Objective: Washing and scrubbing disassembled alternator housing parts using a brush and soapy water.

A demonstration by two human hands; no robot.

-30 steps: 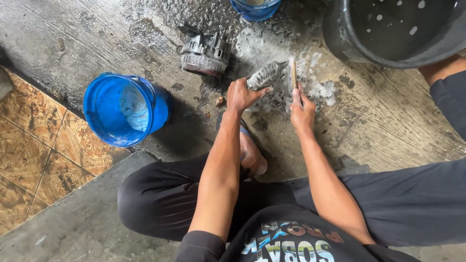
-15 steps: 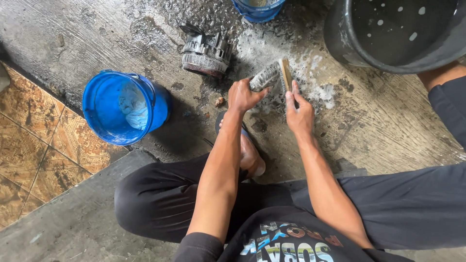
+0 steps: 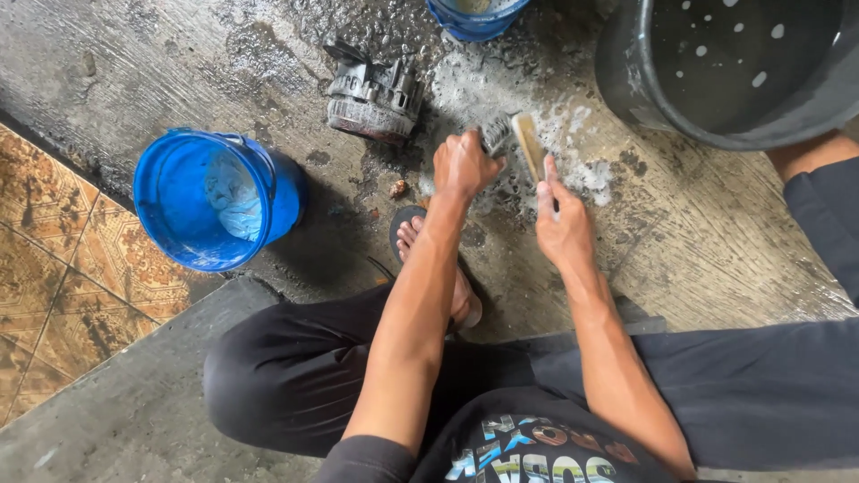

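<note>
Soapy metal part, wooden brush alongside

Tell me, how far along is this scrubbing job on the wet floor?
Midway, it seems. Suds already cover the wet concrete floor. In hand: the left hand steadies a small grey metal part while the right hand works a wooden-handled brush beside it. The larger grimy grey metal housing lies apart, dirty, apparently left to clean.

- wet, soapy concrete floor, tiled strip at left
- blue bucket on concrete by the tiles
- metal engine part lying near foam
- big black tub top right
- second blue container at top edge
</note>
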